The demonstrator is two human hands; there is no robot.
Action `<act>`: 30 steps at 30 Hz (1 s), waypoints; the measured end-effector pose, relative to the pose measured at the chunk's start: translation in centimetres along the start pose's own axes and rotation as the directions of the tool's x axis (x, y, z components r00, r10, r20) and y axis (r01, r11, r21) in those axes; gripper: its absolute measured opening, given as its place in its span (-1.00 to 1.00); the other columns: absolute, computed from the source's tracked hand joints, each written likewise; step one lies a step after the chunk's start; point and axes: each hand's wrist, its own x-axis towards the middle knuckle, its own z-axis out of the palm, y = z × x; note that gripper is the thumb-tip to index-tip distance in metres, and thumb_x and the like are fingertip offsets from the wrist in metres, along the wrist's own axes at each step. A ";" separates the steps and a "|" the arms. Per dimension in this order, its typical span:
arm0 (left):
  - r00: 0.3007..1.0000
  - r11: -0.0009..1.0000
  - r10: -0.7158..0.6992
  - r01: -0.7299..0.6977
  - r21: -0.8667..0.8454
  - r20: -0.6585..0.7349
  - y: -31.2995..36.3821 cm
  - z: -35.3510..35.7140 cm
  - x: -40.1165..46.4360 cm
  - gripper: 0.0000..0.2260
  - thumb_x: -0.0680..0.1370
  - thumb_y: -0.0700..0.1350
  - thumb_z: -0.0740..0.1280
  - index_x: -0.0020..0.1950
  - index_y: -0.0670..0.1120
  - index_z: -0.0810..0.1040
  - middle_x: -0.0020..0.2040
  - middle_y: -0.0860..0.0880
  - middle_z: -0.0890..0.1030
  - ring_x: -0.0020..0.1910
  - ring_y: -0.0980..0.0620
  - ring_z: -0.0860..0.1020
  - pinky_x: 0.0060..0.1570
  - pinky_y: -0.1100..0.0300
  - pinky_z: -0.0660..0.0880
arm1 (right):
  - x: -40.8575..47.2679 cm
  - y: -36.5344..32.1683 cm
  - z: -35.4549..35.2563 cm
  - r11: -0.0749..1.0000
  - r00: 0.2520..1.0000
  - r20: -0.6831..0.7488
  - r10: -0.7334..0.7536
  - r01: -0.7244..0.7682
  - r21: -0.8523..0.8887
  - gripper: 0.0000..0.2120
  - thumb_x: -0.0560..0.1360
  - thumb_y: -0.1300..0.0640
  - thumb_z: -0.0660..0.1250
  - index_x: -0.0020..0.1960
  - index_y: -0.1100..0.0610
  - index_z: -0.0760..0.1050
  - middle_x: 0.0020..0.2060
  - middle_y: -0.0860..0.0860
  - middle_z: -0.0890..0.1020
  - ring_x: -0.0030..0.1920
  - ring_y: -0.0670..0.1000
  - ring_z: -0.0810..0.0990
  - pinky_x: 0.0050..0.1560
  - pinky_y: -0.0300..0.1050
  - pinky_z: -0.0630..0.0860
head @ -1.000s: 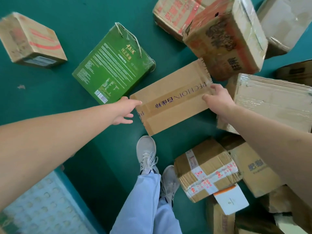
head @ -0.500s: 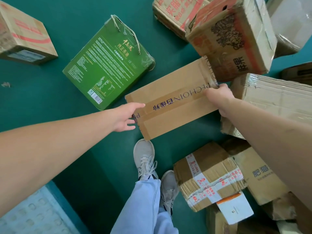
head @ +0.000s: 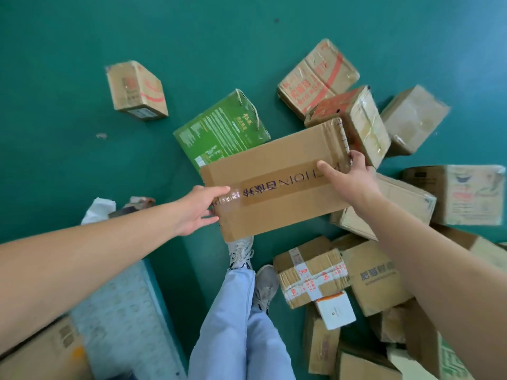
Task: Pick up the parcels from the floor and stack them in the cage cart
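A long flat brown parcel (head: 277, 171) with dark lettering and a clear tape strip is lifted off the green floor, held between both hands. My left hand (head: 197, 209) grips its left end, thumb on top and fingers under the edge. My right hand (head: 348, 176) grips its right end, thumb on the top face and fingers wrapped over the far edge. The cage cart's perforated floor (head: 120, 319) shows at the lower left, with a brown parcel (head: 46, 355) lying on it.
A green carton with rope handles (head: 219, 130) lies just behind the held parcel. A small brown box (head: 135, 89) sits alone at the back left. Several cardboard parcels are piled on the right, among them a taped one (head: 310, 272). My legs and shoes (head: 241, 297) stand below.
Both hands closed on the ends of the flat parcel and raised it off the floor toward me. The view pulled back, showing more floor and the cart.
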 end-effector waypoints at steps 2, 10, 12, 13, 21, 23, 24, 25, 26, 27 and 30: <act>1.000 0.999 0.027 -0.027 -0.019 0.011 -0.1 -1.1 -5.5 -0.39 0.54 0.04 0.50 0.50 -0.02 0.30 0.48 -0.09 0.43 0.35 -0.11 0.51 0.36 -0.04 0.50 | -4.7 -1.7 -2.4 1.000 1.000 -0.002 -0.017 0.017 -0.007 -0.09 0.40 -0.51 0.32 0.59 -0.17 0.07 0.49 0.09 0.26 0.46 0.26 0.34 0.42 0.37 0.39; 0.977 0.973 0.198 -0.206 -0.102 -0.079 -2.9 -5.0 -24.3 -0.31 0.55 0.03 0.50 0.52 -0.06 0.18 0.45 0.04 0.34 0.45 -0.03 0.35 0.44 -0.04 0.42 | -21.8 -5.0 -9.1 0.974 0.992 0.000 -0.128 0.126 0.188 -0.08 0.43 -0.51 0.29 0.56 0.03 0.18 0.42 0.02 0.45 0.33 0.12 0.48 0.38 0.18 0.44; 0.964 0.960 0.248 -0.258 -0.107 -0.096 -4.6 -6.1 -28.9 -0.34 0.53 0.06 0.51 0.47 -0.05 0.21 0.48 0.06 0.35 0.45 0.01 0.36 0.43 -0.01 0.41 | -26.2 -5.2 -10.3 0.970 0.980 0.004 -0.197 0.194 0.145 -0.09 0.44 -0.54 0.22 0.57 0.01 0.19 0.43 0.01 0.44 0.32 0.12 0.48 0.38 0.19 0.44; 0.958 0.956 0.265 -0.276 -0.103 -0.108 -5.2 -6.6 -31.1 -0.31 0.50 0.09 0.52 0.46 -0.04 0.22 0.52 0.03 0.34 0.45 0.03 0.36 0.42 0.00 0.41 | -28.0 -5.2 -10.8 0.968 0.975 0.009 -0.222 0.220 0.122 -0.05 0.41 -0.57 0.18 0.59 0.00 0.17 0.46 0.02 0.42 0.37 0.14 0.46 0.41 0.22 0.42; 0.924 0.921 0.332 -0.360 -0.145 -0.188 -14.3 -10.1 -47.8 -0.33 0.55 0.14 0.47 0.49 -0.02 0.19 0.53 0.03 0.31 0.47 0.01 0.32 0.38 -0.04 0.41 | -42.9 -6.5 -13.0 0.927 0.912 0.170 -0.372 0.373 0.029 0.04 0.40 -0.61 0.17 0.67 -0.04 0.03 0.58 0.06 0.30 0.52 0.22 0.34 0.50 0.26 0.29; 0.925 0.923 0.312 -0.349 -0.160 -0.218 -16.8 -11.4 -50.3 -0.37 0.54 0.18 0.47 0.46 0.02 0.25 0.43 0.06 0.38 0.37 0.00 0.39 0.30 -0.01 0.45 | -45.4 -7.6 -12.8 0.906 0.881 0.225 -0.415 0.424 0.010 -0.03 0.48 -0.52 0.21 0.68 -0.01 0.02 0.58 0.07 0.31 0.53 0.21 0.34 0.50 0.23 0.29; 0.925 0.923 0.310 -0.348 -0.164 -0.222 -17.7 -11.8 -51.1 -0.43 0.55 0.18 0.45 0.44 0.04 0.29 0.39 0.06 0.41 0.34 -0.01 0.40 0.31 0.00 0.45 | -46.1 -8.0 -12.6 0.897 0.867 0.258 -0.426 0.442 -0.005 -0.05 0.50 -0.49 0.24 0.67 0.02 0.04 0.57 0.07 0.33 0.52 0.20 0.34 0.50 0.22 0.29; 0.920 0.917 0.316 -0.359 -0.173 -0.232 -19.0 -12.7 -52.6 -0.50 0.57 0.18 0.43 0.42 0.07 0.34 0.36 0.06 0.43 0.33 -0.01 0.41 0.33 0.01 0.44 | -47.3 -8.8 -12.1 0.881 0.850 0.282 -0.445 0.473 -0.034 -0.06 0.50 -0.47 0.26 0.66 0.06 0.07 0.55 0.07 0.36 0.50 0.20 0.37 0.49 0.21 0.32; 0.920 0.914 0.313 -0.359 -0.188 -0.235 -20.0 -13.3 -53.5 -0.54 0.58 0.19 0.41 0.40 0.10 0.38 0.37 0.06 0.45 0.34 -0.03 0.42 0.36 0.01 0.43 | -48.4 -9.4 -11.7 0.863 0.833 0.308 -0.461 0.502 -0.066 -0.07 0.50 -0.46 0.27 0.64 0.09 0.13 0.52 0.07 0.40 0.47 0.18 0.41 0.48 0.20 0.36; 0.919 0.912 0.312 -0.361 -0.196 -0.242 -21.3 -14.2 -54.5 -0.56 0.58 0.20 0.40 0.39 0.11 0.39 0.39 0.06 0.44 0.37 -0.04 0.41 0.40 0.00 0.41 | -49.7 -10.1 -11.0 0.836 0.810 0.333 -0.482 0.539 -0.100 -0.08 0.49 -0.46 0.28 0.61 0.11 0.19 0.48 0.07 0.45 0.42 0.17 0.46 0.46 0.18 0.40; 0.912 0.900 0.305 -0.370 -0.231 -0.274 -24.5 -16.8 -56.6 -0.38 0.51 0.28 0.43 0.50 0.10 0.37 0.49 0.03 0.40 0.46 -0.06 0.38 0.42 -0.04 0.41 | -53.1 -11.7 -8.8 0.774 0.763 0.399 -0.509 0.608 -0.176 -0.14 0.53 -0.42 0.27 0.58 0.16 0.24 0.41 0.08 0.49 0.33 0.15 0.49 0.35 0.07 0.42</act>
